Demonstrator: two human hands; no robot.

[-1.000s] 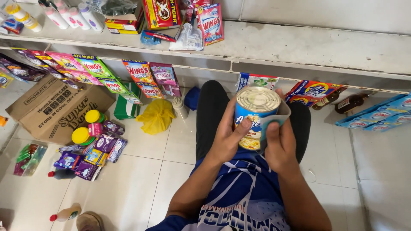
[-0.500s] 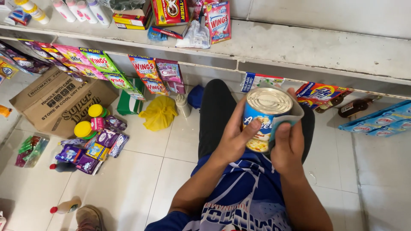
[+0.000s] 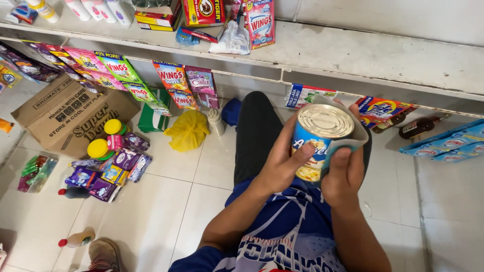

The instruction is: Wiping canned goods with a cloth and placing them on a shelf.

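My left hand (image 3: 282, 163) grips the tin can (image 3: 318, 141) by its side, held upright above my lap. My right hand (image 3: 343, 176) presses a cloth (image 3: 348, 143) against the can's far wall. Best done, I judge, by turning the can steadily (left grip firm) while the cloth wipes.

My left hand (image 3: 282, 163) and right hand (image 3: 343, 174) covered much of the can (image 3: 317, 138), so its label showed only in part. A cloth (image 3: 348, 143) lay under my right fingers, mostly hidden behind the can. The bottles (image 3: 93, 7) on the shelf (image 3: 353, 48) were cut off by the top edge. A shoe (image 3: 103, 254) ran off the bottom edge. The sachets (image 3: 108, 174) were too small to tell apart.
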